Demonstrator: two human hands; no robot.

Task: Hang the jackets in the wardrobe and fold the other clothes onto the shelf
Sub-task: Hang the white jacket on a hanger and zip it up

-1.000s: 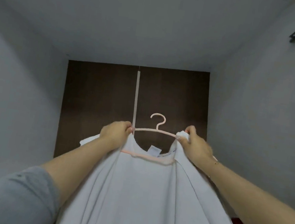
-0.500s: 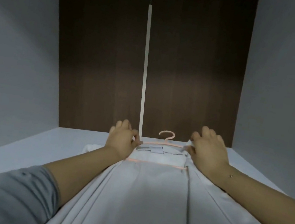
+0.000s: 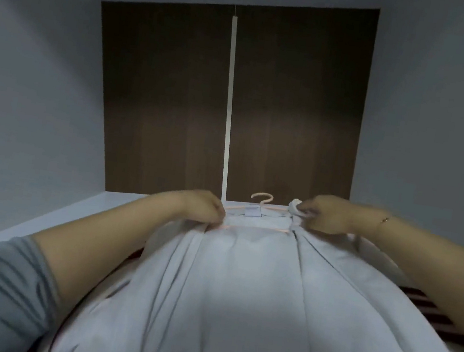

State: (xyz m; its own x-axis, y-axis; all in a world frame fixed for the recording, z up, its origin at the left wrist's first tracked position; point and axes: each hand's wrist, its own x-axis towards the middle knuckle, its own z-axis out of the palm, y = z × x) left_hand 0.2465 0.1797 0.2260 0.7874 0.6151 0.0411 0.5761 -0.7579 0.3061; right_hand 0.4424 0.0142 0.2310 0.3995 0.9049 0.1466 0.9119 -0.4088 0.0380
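Lying front-up with its collar toward the far wall, the pale grey-blue fabric jacket (image 3: 237, 296) is spread over a striped red-and-dark cover (image 3: 440, 315) on what looks like a bed, so the person can dress it onto a hanger before lifting it. A thin pale pink plastic hanger (image 3: 260, 206) sits inside the neck opening, its hook poking out past the collar beside a small white neck label (image 3: 252, 211); one pink bar shows across the chest just below the collar, which suggests the shoulders are already threaded on.

The left hand (image 3: 199, 205) has a clenched grip at the left shoulder, fingers curled down onto the cloth and seemingly the hanger's arm beneath it, pinning that side in place. The right hand (image 3: 323, 215) pinches a bunched fold of the jacket's right collar edge, likely tugging the cloth over the hanger's end so it sits square. Working from both shoulders at once keeps the garment from sliding off one side.

Beyond the hands stand two dark brown wooden doors (image 3: 169, 101) split by a pale vertical strip (image 3: 231, 101), set between plain grey walls (image 3: 30, 73). Hanging has not yet begun; the jacket is not yet in any wardrobe.
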